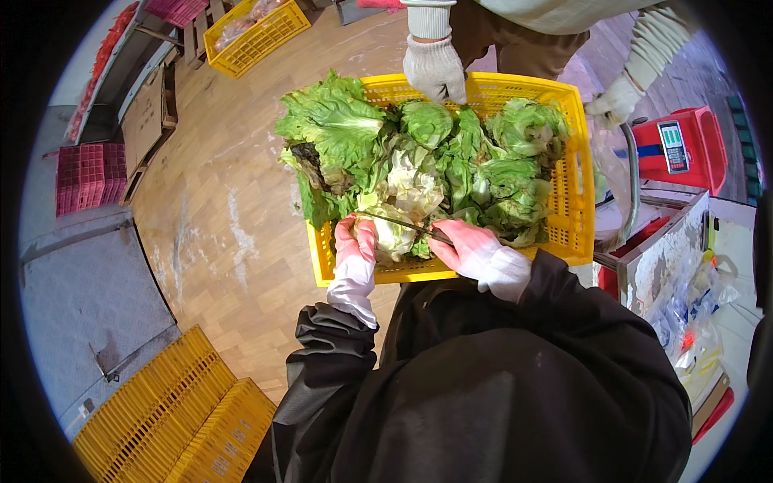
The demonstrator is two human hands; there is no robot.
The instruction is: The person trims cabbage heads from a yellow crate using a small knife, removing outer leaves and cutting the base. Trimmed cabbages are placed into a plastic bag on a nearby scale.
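Note:
A yellow plastic crate (pixel 580 199) full of green and wilted lettuce heads (pixel 338 127) lies before me. My right hand (pixel 462 244), in a pink and white rubber glove, grips a knife (pixel 395 221) whose thin dark blade points left across a pale lettuce head (pixel 395 235) near the crate's front edge. My left hand (pixel 355 241), gloved alike, is at that head's left side, with its fingers by the blade tip. Whether the fingers hold a leaf or part of the head is hard to tell.
Opposite, a person's gloved hand (pixel 435 69) touches the crate's far rim; their other gloved hand (pixel 616 102) is at its right corner. A red scale (pixel 682 151) stands right. Stacked yellow crates (pixel 163 410) are lower left, pink crates (pixel 90 178) left, another yellow crate (pixel 256 39) beyond.

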